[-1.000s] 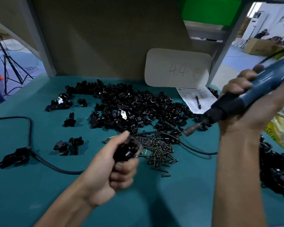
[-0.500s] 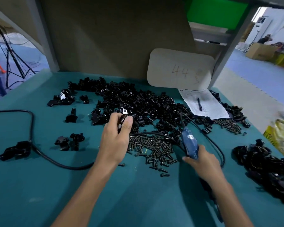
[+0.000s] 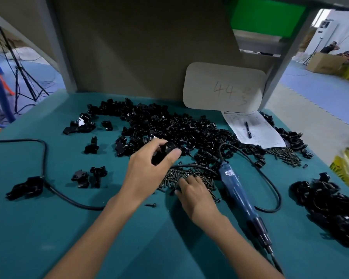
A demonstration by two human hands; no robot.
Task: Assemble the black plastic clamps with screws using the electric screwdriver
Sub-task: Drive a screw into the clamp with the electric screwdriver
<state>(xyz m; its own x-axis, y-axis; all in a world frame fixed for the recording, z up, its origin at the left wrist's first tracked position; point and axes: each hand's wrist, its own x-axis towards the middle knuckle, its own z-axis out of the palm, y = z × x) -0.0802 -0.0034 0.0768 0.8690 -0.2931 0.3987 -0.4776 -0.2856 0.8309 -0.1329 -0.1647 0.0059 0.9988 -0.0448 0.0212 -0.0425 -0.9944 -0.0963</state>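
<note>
The left hand [image 3: 149, 170] grips a small black plastic clamp [image 3: 166, 150], likely light, stiff and best held by its sides, near the heap of black clamp parts [image 3: 169, 125], while the right hand [image 3: 193, 191] reaches into the small dark metal screws [image 3: 177, 176], pinch unclear.

Bare hands, bare forearms.
The left hand [image 3: 149, 170], left of the screws [image 3: 189, 176], and the right hand [image 3: 193, 195], at their near side, both run into slim forearms, uncovered along all their visible length.

The clamps [image 3: 169, 127] look glossy plastic, the screws [image 3: 186, 173] seemingly dull metal.
</note>
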